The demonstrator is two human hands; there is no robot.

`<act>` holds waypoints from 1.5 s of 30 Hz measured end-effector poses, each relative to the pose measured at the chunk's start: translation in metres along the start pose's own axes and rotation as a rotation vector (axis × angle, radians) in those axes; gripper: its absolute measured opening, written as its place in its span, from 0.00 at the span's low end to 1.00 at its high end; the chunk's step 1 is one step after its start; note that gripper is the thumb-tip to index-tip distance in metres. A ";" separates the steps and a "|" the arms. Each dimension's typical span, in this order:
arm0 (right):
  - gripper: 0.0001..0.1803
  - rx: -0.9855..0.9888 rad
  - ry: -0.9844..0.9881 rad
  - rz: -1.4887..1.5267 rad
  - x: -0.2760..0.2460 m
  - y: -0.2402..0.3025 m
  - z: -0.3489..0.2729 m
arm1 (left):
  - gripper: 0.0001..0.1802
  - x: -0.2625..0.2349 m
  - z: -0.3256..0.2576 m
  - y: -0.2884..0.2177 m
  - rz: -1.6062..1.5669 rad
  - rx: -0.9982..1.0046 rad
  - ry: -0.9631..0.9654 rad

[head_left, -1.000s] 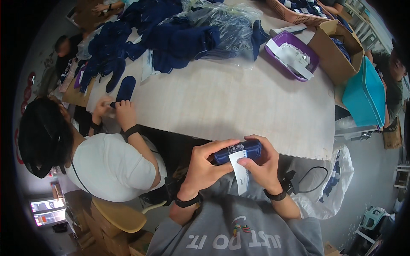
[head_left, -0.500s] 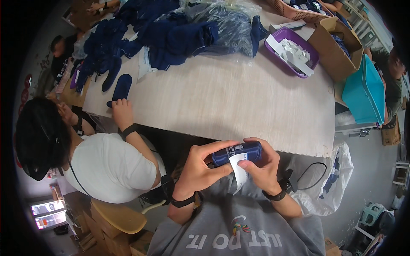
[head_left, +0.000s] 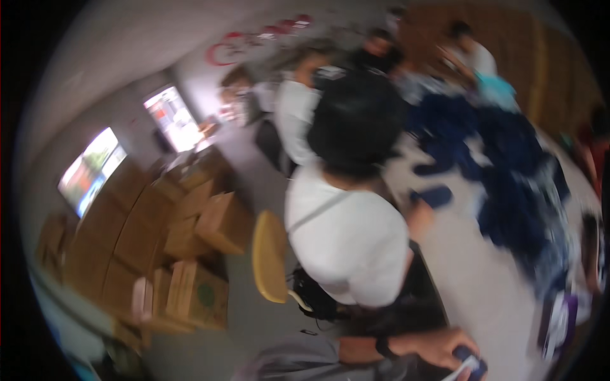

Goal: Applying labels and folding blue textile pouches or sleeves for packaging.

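My left hand (head_left: 435,346) is at the lower edge, closed around a small navy blue roll (head_left: 467,353) that looks like rolled fabric. A white paper strip (head_left: 469,366) lies against the roll. Motion smears the picture and the lower edge cuts off part of the roll. My right hand is out of view. A dark band (head_left: 385,348) circles my left wrist.
Beside me a person in a white top (head_left: 343,235) has a hand (head_left: 420,219) at a flat navy piece (head_left: 435,195) on the pale table (head_left: 470,267). Navy fabric (head_left: 508,197) is heaped there. A purple basket (head_left: 562,320), yellow chair (head_left: 270,257) and cardboard boxes (head_left: 197,295) stand around.
The view has swung left, bringing the boxes, window and doorway in. My hands have shifted to the lower right edge; the right one has left the view. The left still holds the roll.
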State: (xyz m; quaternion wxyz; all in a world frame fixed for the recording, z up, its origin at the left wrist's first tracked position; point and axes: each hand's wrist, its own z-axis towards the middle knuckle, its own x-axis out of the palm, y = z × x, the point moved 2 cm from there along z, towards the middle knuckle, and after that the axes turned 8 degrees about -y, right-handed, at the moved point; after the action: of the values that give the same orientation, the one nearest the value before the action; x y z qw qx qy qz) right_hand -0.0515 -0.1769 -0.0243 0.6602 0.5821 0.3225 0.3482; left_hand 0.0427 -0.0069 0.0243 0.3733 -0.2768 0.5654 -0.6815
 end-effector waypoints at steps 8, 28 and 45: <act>0.26 -0.081 0.191 -0.007 0.016 0.011 0.020 | 0.24 -0.012 -0.020 -0.012 0.075 0.001 -0.159; 0.25 -0.092 0.208 0.017 0.024 0.021 0.014 | 0.24 -0.011 -0.019 0.002 0.060 0.059 -0.132; 0.24 -0.080 0.224 0.030 0.022 0.024 0.013 | 0.22 -0.016 -0.018 0.012 0.048 0.024 -0.136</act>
State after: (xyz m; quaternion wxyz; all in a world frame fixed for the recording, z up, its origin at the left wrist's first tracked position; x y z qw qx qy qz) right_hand -0.0306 -0.1632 0.0010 0.6375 0.5173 0.3715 0.4335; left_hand 0.0399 0.0152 0.0097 0.4306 -0.3044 0.5371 -0.6584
